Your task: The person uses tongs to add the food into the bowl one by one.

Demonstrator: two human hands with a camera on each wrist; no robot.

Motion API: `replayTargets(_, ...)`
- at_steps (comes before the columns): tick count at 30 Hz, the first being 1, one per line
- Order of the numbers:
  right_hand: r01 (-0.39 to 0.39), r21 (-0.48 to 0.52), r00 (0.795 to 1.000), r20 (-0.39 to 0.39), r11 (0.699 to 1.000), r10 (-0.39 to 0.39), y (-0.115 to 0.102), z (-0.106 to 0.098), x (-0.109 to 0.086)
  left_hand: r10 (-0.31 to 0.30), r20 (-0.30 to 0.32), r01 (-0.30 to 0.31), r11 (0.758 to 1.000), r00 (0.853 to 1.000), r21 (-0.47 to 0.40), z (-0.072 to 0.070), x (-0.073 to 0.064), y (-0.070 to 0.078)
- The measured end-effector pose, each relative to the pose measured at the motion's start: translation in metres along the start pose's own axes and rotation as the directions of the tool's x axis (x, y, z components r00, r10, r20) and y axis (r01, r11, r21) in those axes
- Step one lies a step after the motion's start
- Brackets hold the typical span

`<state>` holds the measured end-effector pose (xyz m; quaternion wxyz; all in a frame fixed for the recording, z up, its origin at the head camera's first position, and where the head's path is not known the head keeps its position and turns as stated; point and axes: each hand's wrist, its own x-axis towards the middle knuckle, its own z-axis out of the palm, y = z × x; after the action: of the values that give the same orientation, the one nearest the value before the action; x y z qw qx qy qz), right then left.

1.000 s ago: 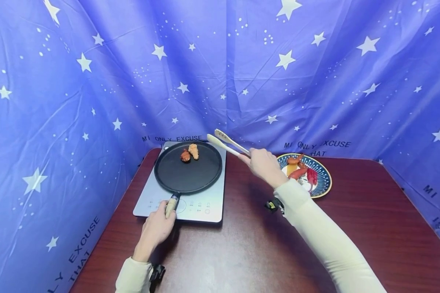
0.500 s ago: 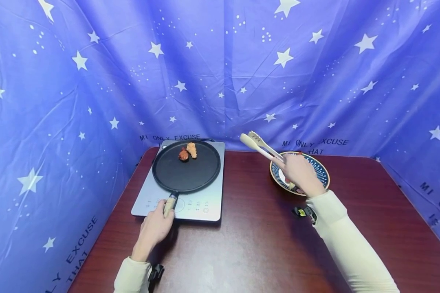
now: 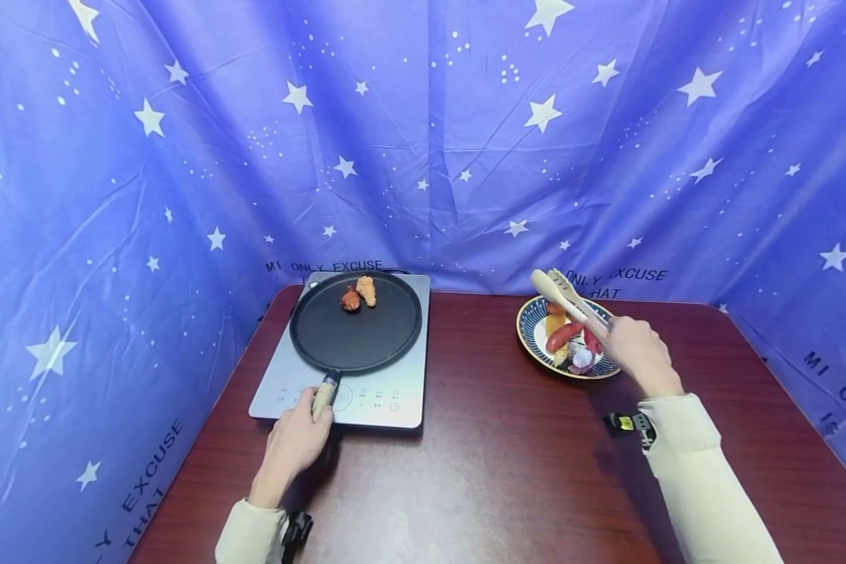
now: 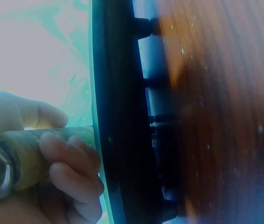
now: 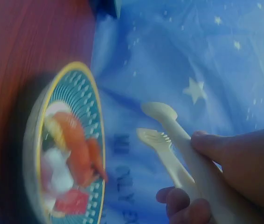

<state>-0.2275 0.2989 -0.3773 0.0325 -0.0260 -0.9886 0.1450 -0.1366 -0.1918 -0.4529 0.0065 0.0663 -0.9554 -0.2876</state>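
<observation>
My left hand point(image 3: 298, 439) grips the tan handle point(image 4: 27, 156) of a round black flat pan point(image 3: 356, 337). Near the pan's far edge lie a reddish-brown piece of food point(image 3: 350, 299) and a golden fried one point(image 3: 366, 291). In my right hand point(image 3: 641, 352) I hold cream-coloured tongs point(image 5: 183, 144), their two tips slightly apart with nothing between them. The tongs reach over a blue-patterned plate point(image 3: 529, 345). On that plate are a red sausage point(image 3: 562, 337), a pink-red piece point(image 5: 71, 201), a whitish piece point(image 5: 57, 172) and other food, partly hidden behind the tongs and hand.
The pan sits on a silver induction cooker point(image 3: 402, 407) at the left of the dark red wooden table point(image 3: 479, 439). A blue star-print curtain point(image 3: 395, 157) closes off the back and both sides.
My right hand has carried the tongs rightward, from beside the pan to over the plate, uncovering more of its food. My left hand stays on the handle.
</observation>
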Motion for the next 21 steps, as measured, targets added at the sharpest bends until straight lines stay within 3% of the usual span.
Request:
replayTargets(8, -0.095, 0.005, 0.995, 0.042, 0.996, 0.094, 0.03, 0.0, -0.01, 0.005, -0.001, -0.005, 1.0, 1.0, 0.001, 0.001, -0.001, -0.001)
replayTargets(21, -0.178, -0.004, 0.963, 0.206, 0.984, 0.175, 0.045, -0.008, -0.01, 0.013, -0.001, -0.013, 1.0, 1.0, -0.003, -0.002, -0.003, 0.002)
